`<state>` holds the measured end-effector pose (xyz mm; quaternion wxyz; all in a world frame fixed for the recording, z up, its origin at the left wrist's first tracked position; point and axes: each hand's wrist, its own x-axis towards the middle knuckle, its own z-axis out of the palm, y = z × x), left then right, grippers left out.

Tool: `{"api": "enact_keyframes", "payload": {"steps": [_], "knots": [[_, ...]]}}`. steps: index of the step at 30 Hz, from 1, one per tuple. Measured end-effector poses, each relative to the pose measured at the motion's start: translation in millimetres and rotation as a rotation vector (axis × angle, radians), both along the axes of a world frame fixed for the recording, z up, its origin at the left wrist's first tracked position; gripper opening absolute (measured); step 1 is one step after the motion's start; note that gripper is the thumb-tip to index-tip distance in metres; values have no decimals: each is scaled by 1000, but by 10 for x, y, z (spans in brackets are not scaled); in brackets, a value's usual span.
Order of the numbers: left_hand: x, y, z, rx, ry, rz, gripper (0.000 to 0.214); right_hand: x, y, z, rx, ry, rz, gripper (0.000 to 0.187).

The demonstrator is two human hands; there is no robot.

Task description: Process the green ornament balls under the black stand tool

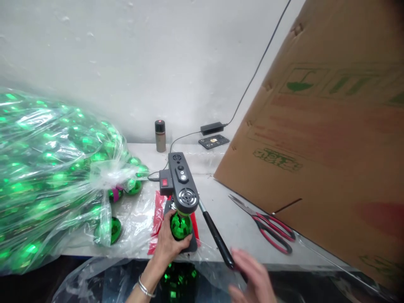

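Observation:
A shiny green faceted ball (181, 227) sits under the head of a small black lever press (183, 181). My left hand (172, 240) wraps round the ball from the left and front, thumb and fingers on its sides. The press has a red switch on its left and a long lever with a black grip (217, 237) slanting toward me. Beside the end of this grip is my right hand (252, 275), blurred, with thumb and fingers apart; whether it touches the grip I cannot tell. Red plastic (157, 229) lies under the press.
A large clear bag (57, 168) of green balls fills the left, with loose balls (115, 229) beside it. Red-handled scissors (268, 227) lie right, near a big cardboard box (322, 139). Behind stand a small bottle (160, 136), a phone (213, 142) and a power adapter (212, 128).

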<state>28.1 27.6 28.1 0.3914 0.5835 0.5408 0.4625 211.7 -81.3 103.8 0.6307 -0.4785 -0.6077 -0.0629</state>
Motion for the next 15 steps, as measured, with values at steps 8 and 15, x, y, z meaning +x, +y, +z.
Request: {"api": "enact_keyframes", "payload": {"steps": [8,15], "knots": [[9,-15,-35,-13,-16,17,86,-266,622,971,148,-43,183,35],[22,-57,92,-55,-24,26,87,-308,715,916,81,-97,277,34]]}}
